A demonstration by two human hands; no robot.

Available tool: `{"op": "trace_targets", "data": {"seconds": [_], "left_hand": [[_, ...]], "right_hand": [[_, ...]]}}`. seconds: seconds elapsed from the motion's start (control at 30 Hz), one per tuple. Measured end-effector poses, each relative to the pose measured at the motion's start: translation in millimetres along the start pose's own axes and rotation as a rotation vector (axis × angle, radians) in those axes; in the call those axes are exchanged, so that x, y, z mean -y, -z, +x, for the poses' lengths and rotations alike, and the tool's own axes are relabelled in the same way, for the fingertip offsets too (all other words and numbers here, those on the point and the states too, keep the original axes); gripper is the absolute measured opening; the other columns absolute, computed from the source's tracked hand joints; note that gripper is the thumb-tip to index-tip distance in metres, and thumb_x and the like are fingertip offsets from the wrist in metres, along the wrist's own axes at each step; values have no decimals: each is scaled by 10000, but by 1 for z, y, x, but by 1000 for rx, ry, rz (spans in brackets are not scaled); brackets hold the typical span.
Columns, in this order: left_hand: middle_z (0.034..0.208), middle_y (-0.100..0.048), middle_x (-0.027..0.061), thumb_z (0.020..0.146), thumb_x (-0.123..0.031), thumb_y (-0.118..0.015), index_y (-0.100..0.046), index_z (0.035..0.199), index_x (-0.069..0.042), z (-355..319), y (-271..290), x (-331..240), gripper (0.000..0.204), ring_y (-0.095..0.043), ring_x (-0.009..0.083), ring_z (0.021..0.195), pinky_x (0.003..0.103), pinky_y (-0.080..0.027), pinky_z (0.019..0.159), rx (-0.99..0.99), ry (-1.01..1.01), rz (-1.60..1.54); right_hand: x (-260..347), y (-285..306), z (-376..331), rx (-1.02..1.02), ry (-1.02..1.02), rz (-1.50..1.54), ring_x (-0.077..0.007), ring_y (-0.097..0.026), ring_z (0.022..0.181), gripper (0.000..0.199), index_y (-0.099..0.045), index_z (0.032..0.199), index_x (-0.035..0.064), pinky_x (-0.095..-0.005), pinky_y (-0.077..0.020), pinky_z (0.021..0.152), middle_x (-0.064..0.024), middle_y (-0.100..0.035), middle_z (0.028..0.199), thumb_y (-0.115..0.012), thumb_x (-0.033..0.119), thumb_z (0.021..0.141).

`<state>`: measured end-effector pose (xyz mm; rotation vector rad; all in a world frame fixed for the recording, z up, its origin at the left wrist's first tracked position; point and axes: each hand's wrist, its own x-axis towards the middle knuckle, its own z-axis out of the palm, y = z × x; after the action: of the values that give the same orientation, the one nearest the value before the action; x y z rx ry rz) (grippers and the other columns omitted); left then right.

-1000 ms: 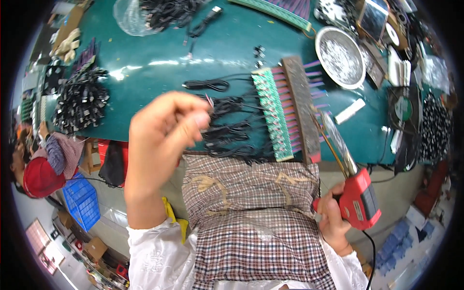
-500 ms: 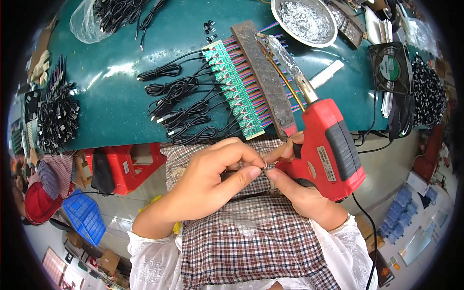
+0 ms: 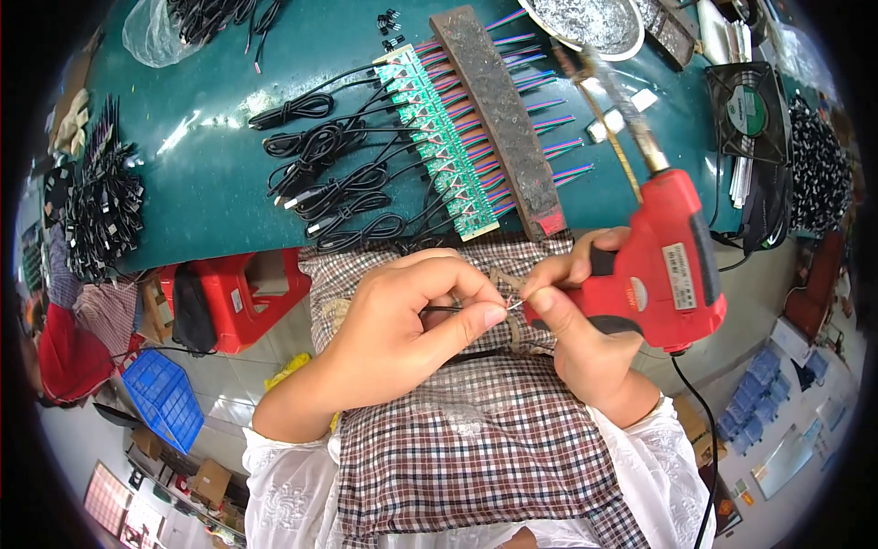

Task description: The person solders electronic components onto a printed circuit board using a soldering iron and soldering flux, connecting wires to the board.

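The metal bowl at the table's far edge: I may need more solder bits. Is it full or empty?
Not empty: the metal bowl holds a layer of silvery bits covering its bottom. What they are, cannot tell.

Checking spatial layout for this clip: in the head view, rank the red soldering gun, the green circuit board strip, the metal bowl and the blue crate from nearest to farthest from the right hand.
1. Red soldering gun: gripped in the right hand.
2. Green circuit board strip: up-left on the table.
3. Metal bowl: far table edge, straight up.
4. Blue crate: far left, on the floor.
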<state>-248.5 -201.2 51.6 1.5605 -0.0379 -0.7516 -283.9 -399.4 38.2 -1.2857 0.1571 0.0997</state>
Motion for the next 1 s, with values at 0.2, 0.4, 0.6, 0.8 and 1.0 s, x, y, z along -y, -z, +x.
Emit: {"op": "trace_targets", "data": {"seconds": [0.2,0.4,0.6,0.8,1.0], "left_hand": [[808,-648,45,882,-93,-746,-712,918,-25,-1,-1,15,84,-590,95,626,258,-449,540,-51,-125,103],[786,-653,63,835,-95,-767,-704,873,-57,-7,-8,6,83,-628,187,611,315,-471,512,-82,-213,331],[801,-670,54,789,-36,-788,-705,861,-29,-10,-13,4,110,-551,88,584,236,-374,464,-146,-423,335],[758,-650,44,795,-44,-763,-703,827,-70,-11,-4,3,73,-515,130,508,287,-380,460,-409,-203,388],[745,-616,15,811,-129,-787,-697,810,-91,15,-6,18,98,-487,113,495,280,-373,460,-507,-234,533]], "right_hand": [[12,4,1,-89,-106,-152,-181,-639,911,617,-363,1295,81,-333,-542,820,-57,-508,1020,-711,-104,821],[26,6,8,422,77,-746,-142,-633,888,615,-359,1266,62,-295,-501,809,-68,-570,1036,-749,-76,811],[15,-5,-6,-7,-189,-11,-119,-648,804,514,-378,1184,49,-277,-536,746,-57,-586,881,-686,-158,828],[20,3,-7,-265,-11,-21,-159,-595,734,641,-395,1258,90,-349,-553,698,-62,-470,1017,-761,-67,756],[30,23,-34,-158,-52,-312,-149,-535,676,444,-426,1222,48,-342,-508,681,-73,-502,979,-703,141,888]]}}
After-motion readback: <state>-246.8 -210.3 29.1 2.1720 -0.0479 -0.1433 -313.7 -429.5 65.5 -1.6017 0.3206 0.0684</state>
